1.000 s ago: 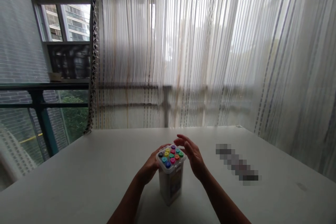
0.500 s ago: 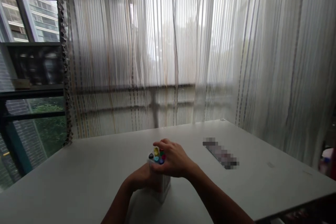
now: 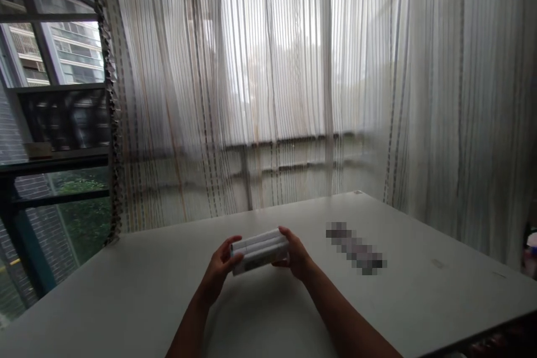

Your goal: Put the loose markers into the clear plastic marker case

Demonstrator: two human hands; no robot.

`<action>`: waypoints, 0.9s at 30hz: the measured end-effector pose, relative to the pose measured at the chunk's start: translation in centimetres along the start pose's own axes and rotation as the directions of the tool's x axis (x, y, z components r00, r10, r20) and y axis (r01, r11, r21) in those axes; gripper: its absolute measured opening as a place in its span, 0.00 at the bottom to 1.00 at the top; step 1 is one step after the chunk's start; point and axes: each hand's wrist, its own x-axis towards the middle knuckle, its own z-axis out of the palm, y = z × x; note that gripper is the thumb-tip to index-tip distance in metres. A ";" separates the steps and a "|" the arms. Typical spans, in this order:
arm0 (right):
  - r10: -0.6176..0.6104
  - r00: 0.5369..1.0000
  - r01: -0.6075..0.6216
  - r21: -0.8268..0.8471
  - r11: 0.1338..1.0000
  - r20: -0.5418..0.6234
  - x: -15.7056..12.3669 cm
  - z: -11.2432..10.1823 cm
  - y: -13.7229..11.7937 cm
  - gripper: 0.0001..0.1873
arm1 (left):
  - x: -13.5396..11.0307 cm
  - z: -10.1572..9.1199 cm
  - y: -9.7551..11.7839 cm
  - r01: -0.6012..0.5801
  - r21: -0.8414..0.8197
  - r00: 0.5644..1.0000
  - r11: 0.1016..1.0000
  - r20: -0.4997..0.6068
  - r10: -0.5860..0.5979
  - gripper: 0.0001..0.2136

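A pack of white-barrelled markers (image 3: 259, 248) lies sideways between my two hands, held above the table with its long side across my view. My left hand (image 3: 221, 263) grips the left end, thumb on the near face and fingers behind. At the other end my right hand (image 3: 296, 253) has its fingers curled round the top and underside. Coloured caps are hidden from sight now.
The white table (image 3: 138, 291) stretches out under my hands. Right of them lies a long pixelated item (image 3: 356, 249). A small pale patch (image 3: 437, 263) is farther right. Striped sheer curtains (image 3: 293, 95) hang behind the table, with a window frame (image 3: 54, 84) at the left.
The marker pack has gone from upright on the table, coloured caps up, to lying sideways in the air. My right hand has moved from the caps to its right end.
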 end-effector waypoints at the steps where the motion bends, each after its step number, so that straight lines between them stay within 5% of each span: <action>1: 0.015 1.000 -0.015 0.017 1.000 -0.012 -0.1 -0.2 0.0 0.23 | -0.1 0.3 0.0 -0.048 0.043 0.999 0.998 0.013 0.047 0.28; 6: -0.038 0.997 0.034 -0.052 0.998 -0.070 -0.3 -0.5 -0.3 0.23 | 0.3 0.6 -1.1 -0.130 0.467 0.990 0.875 0.011 0.142 0.28; 9: -0.190 0.981 0.181 -0.181 0.967 -0.035 -0.2 0.1 -0.5 0.23 | 0.8 0.3 -1.8 -0.146 0.544 0.988 0.826 0.042 0.147 0.26; 15: -0.567 0.818 0.534 -0.495 0.686 0.097 0.0 2.4 -2.5 0.26 | 1.9 1.4 -2.6 -0.138 0.370 0.990 0.919 0.022 0.139 0.25; 21: -0.576 0.781 0.584 -0.609 0.537 0.241 -5.5 1.5 -0.8 0.34 | 5.5 2.3 -4.3 -0.036 -0.005 0.998 0.999 0.054 0.036 0.25; 25: -0.441 0.786 0.613 -0.636 0.469 0.433 -11.2 -1.6 3.8 0.27 | 10.0 1.3 -5.3 0.030 -0.137 0.998 0.990 0.063 -0.022 0.26; 27: -0.409 0.817 0.568 -0.687 0.452 0.407 -12.9 -2.7 5.5 0.20 | 12.6 0.9 -5.7 0.029 -0.141 0.998 0.990 0.052 -0.022 0.25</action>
